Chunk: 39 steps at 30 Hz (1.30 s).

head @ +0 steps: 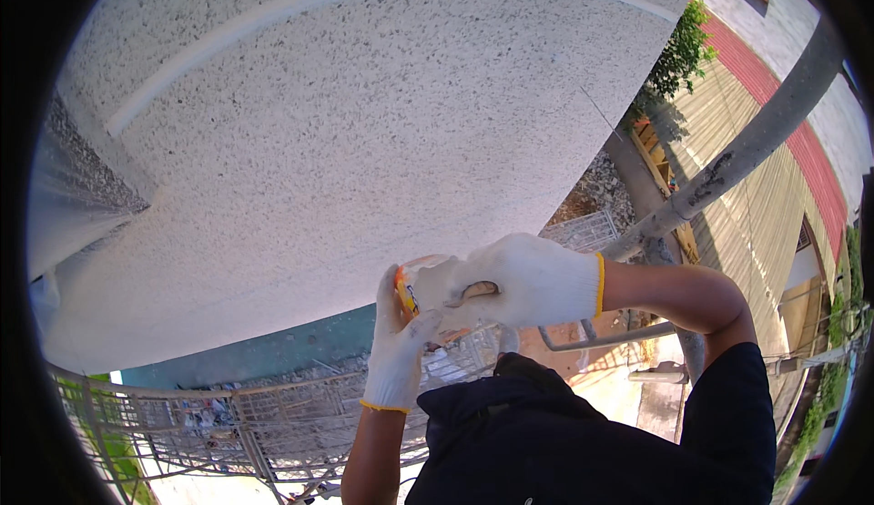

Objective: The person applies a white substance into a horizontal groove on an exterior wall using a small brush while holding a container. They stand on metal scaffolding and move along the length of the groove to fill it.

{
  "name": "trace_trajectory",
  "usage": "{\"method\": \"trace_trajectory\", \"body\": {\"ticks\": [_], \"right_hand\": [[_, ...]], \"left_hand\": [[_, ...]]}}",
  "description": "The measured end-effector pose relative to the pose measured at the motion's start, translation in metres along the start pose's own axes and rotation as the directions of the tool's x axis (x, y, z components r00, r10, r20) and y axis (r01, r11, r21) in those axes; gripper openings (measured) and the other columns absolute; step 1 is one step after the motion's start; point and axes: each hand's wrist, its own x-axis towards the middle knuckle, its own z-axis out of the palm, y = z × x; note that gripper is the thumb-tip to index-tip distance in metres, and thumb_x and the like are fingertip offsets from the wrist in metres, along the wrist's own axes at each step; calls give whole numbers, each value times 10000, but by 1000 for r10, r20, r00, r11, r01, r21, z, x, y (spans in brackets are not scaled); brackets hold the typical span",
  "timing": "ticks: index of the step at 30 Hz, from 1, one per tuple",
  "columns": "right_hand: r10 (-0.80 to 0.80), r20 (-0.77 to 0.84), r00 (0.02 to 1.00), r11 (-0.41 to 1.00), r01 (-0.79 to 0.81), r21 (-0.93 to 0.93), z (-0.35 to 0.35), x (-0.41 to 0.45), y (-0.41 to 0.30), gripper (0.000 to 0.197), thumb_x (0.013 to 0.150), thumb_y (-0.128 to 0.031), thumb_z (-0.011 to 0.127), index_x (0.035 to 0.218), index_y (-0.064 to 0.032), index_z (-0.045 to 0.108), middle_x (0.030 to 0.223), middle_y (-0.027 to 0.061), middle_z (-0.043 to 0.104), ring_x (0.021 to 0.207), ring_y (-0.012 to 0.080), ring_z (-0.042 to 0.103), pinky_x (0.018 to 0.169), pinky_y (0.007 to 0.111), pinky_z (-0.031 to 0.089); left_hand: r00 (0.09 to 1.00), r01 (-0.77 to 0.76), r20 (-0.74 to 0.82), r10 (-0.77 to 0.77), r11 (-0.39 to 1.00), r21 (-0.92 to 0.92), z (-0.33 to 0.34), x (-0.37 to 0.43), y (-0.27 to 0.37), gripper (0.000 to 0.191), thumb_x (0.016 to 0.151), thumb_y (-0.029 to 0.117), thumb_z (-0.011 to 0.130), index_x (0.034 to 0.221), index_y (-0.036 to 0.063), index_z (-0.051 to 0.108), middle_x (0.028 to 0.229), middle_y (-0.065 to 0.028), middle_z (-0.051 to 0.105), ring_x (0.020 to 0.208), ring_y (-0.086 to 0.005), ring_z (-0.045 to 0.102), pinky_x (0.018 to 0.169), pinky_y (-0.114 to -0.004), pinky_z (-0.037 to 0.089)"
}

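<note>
Both my hands wear white knit gloves with yellow cuffs and meet in front of my chest, just off the speckled wall. My left hand (399,348) is wrapped around the side of a container (405,292) with orange and yellow printing. My right hand (529,279) is closed on what looks like a putty knife (480,290); a short brown piece, like a wooden handle, shows at its fingers. Whitish paste (435,285) lies between the hands and hides most of the blade and container opening. The wall (355,143) carries a smooth white curved band (287,10).
A thick grey pipe (737,143) slants past on the right, with a lower rail (614,336) near my elbow. Metal scaffold bars (239,430) run along the lower left, high above rubble. Plastic sheeting (75,184) hangs at the left. A thin wire (601,112) sticks out near the wall edge.
</note>
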Motion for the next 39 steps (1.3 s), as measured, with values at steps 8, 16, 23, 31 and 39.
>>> {"method": "trace_trajectory", "body": {"ticks": [8,16,23,31,39], "right_hand": [[-66,-187,980,982,96,160,0,-15,22,259,846,-187,704,1056,-35,716,909,110,733,724,200,697,701,316,560],[513,-87,854,512,-224,829,-1,-26,27,277,900,-246,702,959,25,692,783,80,694,665,121,679,578,251,551],[646,-53,762,208,-109,972,20,-21,46,276,939,-296,670,862,-31,655,726,40,672,551,118,637,527,236,529],[582,72,810,-145,17,989,38,-17,52,336,988,-394,591,841,-93,616,708,8,646,560,82,616,505,194,496],[535,94,840,-263,59,963,46,-14,48,293,997,-361,567,875,-100,619,727,6,659,583,88,626,523,199,513]], "left_hand": [[1000,18,24,-19,1000,21,2,7,-3,931,806,96,706,1540,18,138,1483,-188,344,1371,-285,389,1103,-390,378],[993,87,100,-65,968,-235,6,10,-3,838,890,110,611,1540,31,87,1478,-201,319,1369,-341,398,1070,-502,445],[994,82,93,-57,953,-292,14,10,1,829,893,93,597,1543,42,84,1482,-202,310,1368,-353,401,1048,-515,466],[997,20,81,-1,974,-227,15,7,8,720,905,228,594,1504,75,225,1469,-168,384,1359,-339,426,1051,-535,446],[997,27,71,-11,976,-216,13,5,13,708,907,228,589,1501,75,236,1466,-162,380,1347,-342,431,1039,-537,449]]}}
